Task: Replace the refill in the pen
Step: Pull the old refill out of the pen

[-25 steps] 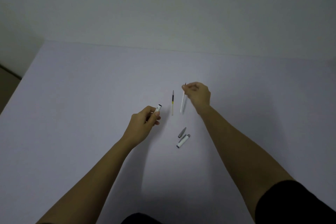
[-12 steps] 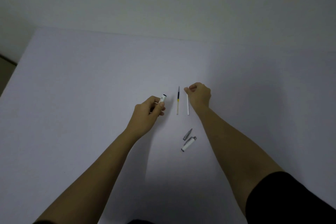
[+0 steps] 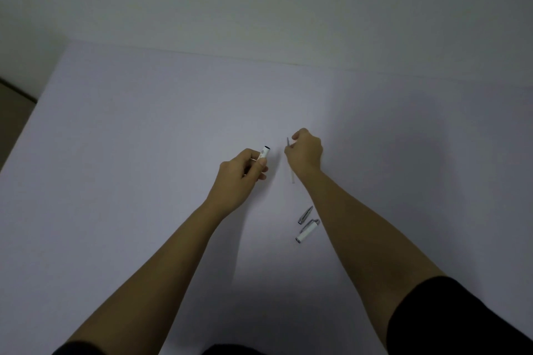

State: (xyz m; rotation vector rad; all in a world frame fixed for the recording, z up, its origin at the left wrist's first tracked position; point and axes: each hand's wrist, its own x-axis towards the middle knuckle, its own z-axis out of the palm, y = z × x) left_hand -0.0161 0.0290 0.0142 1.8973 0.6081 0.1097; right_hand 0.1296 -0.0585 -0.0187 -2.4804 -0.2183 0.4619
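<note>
Gripping the pen barrel [image 3: 264, 153] in the left hand [image 3: 240, 179], the right hand [image 3: 305, 153] pinched the refill [image 3: 289, 158]; aligning its end squarely with the barrel's open mouth seemed wise before sliding

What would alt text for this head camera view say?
Two bare hands work over a pale table: the left hand grips a white pen barrel, the right hand pinches a thin refill. A silver tip piece and a white cap lie nearer the person.

No readable text, labels, brand names, numbers or signs appear anywhere; every visible surface is unmarked.
</note>
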